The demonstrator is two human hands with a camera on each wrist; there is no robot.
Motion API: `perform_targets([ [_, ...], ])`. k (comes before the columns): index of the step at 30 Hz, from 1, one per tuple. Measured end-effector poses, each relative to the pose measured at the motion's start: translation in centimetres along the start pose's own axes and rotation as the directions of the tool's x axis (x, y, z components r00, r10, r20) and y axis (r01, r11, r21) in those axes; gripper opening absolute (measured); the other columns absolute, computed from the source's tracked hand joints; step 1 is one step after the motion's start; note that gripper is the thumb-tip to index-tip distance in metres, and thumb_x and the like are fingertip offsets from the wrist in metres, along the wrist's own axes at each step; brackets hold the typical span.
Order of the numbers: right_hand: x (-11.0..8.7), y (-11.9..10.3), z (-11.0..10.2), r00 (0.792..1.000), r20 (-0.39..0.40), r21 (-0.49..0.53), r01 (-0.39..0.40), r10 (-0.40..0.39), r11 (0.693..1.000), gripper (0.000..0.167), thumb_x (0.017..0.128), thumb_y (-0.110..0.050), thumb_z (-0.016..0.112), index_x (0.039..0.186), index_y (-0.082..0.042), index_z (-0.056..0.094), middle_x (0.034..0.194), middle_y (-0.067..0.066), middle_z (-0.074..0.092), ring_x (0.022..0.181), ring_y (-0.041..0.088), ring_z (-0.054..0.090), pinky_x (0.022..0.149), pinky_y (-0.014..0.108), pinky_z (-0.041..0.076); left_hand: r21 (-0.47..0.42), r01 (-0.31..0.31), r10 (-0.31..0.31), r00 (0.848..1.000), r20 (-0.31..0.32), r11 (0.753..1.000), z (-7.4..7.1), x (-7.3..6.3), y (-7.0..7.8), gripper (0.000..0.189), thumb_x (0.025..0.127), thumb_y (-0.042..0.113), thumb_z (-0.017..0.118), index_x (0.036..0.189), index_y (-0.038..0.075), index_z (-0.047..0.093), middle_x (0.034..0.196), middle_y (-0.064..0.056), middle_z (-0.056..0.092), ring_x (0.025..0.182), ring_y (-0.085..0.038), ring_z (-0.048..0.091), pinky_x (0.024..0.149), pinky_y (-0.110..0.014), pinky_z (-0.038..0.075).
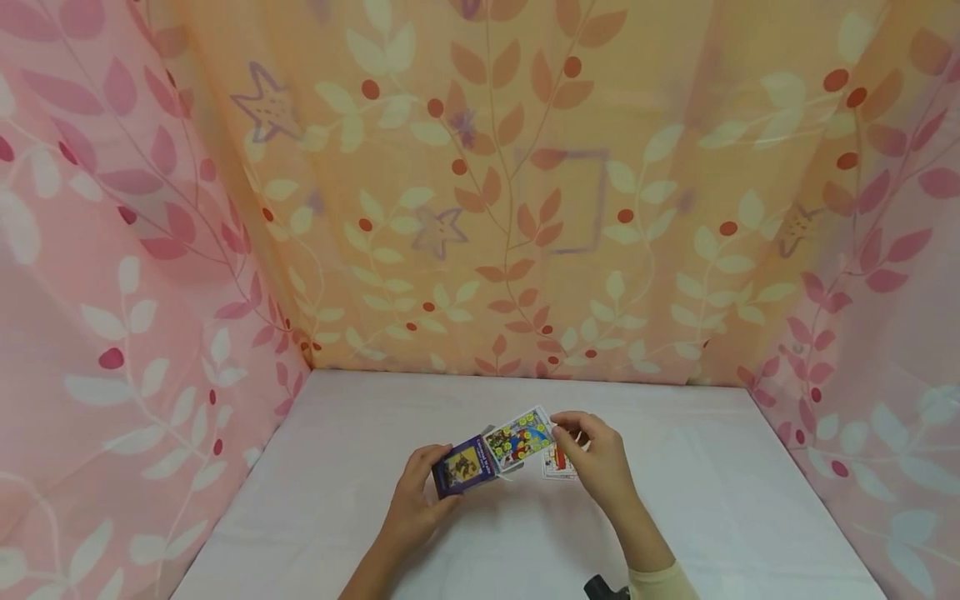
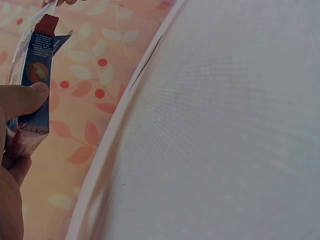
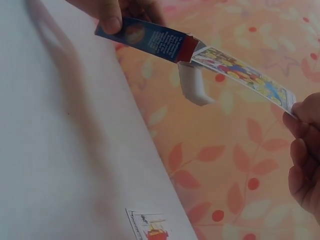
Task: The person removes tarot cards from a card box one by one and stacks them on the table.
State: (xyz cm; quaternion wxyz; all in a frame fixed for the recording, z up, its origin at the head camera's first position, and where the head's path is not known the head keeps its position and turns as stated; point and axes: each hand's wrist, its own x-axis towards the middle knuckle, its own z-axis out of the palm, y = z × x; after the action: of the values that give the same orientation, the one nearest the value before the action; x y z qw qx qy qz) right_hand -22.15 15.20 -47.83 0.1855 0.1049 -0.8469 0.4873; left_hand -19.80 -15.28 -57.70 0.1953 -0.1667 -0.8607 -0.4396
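My left hand (image 1: 412, 500) grips a small dark blue card box (image 1: 459, 471), its thumb along one narrow side. The box's end flap stands open in the right wrist view, with a white flap (image 3: 192, 85) hanging below and a red tab beside it. From that end sticks a colourful picture card (image 1: 519, 439) with a white border and yellow discs. My right hand (image 1: 600, 462) pinches the card's outer end between thumb and finger, and the card bows slightly. Another card (image 1: 557, 463) lies face up on the table, partly hidden behind my right hand.
A white cloth covers the table (image 1: 360, 417). Behind it hangs an orange leaf-patterned curtain (image 1: 390, 275), with pink patterned cloth (image 1: 112, 275) along both sides. A black object (image 1: 602, 587) sits by the right sleeve (image 1: 663, 583) at the near edge of view.
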Motion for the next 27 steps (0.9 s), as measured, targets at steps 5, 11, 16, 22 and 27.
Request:
perform_targets([
  [5,0.5,-0.1,-0.7,0.999,0.011,-0.013,0.03,-0.03,0.999,0.014,0.093,-0.015,0.076,0.107,-0.016,0.076,0.091,-0.005,0.068,0.081,0.014,0.057,0.069,0.025,0.054,-0.018,0.014,-0.014,1.0,-0.001,1.0,0.0,0.1,0.0,0.093,0.068,0.009,0.095,0.145,0.036,0.05,0.14,0.01,0.052,0.132,-0.014,0.053,0.115,-0.046,0.046],
  [11,1.3,0.4,-1.4,0.997,0.036,-0.021,0.076,-0.075,0.997,0.013,0.095,-0.014,0.074,0.107,-0.016,0.075,0.092,-0.006,0.068,0.081,0.013,0.057,0.068,0.024,0.053,-0.005,0.004,-0.004,1.0,-0.008,1.0,0.0,0.2,-0.1,0.092,0.068,0.009,0.096,0.145,0.033,0.051,0.14,0.009,0.052,0.132,-0.016,0.054,0.113,-0.048,0.047],
  [16,2.0,0.5,-2.0,0.993,0.049,-0.048,0.111,-0.109,0.993,0.012,0.094,-0.013,0.074,0.106,-0.016,0.075,0.092,-0.006,0.068,0.081,0.012,0.058,0.068,0.021,0.053,-0.001,0.011,-0.011,1.0,0.0,1.0,-0.1,0.2,0.1,0.09,0.069,0.01,0.095,0.145,0.03,0.052,0.14,0.008,0.052,0.132,-0.017,0.054,0.114,-0.047,0.046],
  [22,2.8,0.6,-2.7,0.989,0.066,-0.073,0.134,-0.129,0.988,0.013,0.095,-0.014,0.074,0.108,-0.015,0.075,0.094,-0.004,0.069,0.082,0.012,0.057,0.07,0.021,0.053,-0.006,0.021,-0.021,1.0,0.008,1.0,-0.2,0.0,0.2,0.091,0.071,0.011,0.094,0.146,0.034,0.05,0.14,0.01,0.051,0.133,-0.016,0.053,0.115,-0.046,0.046],
  [27,3.7,1.0,-3.2,0.986,0.079,-0.089,0.154,-0.147,0.984,0.013,0.096,-0.014,0.072,0.109,-0.015,0.075,0.094,-0.005,0.069,0.081,0.012,0.057,0.07,0.022,0.052,-0.02,0.033,-0.032,0.999,0.007,0.999,-0.2,0.0,0.3,0.091,0.071,0.01,0.094,0.145,0.036,0.05,0.139,0.012,0.05,0.133,-0.014,0.052,0.115,-0.047,0.045],
])
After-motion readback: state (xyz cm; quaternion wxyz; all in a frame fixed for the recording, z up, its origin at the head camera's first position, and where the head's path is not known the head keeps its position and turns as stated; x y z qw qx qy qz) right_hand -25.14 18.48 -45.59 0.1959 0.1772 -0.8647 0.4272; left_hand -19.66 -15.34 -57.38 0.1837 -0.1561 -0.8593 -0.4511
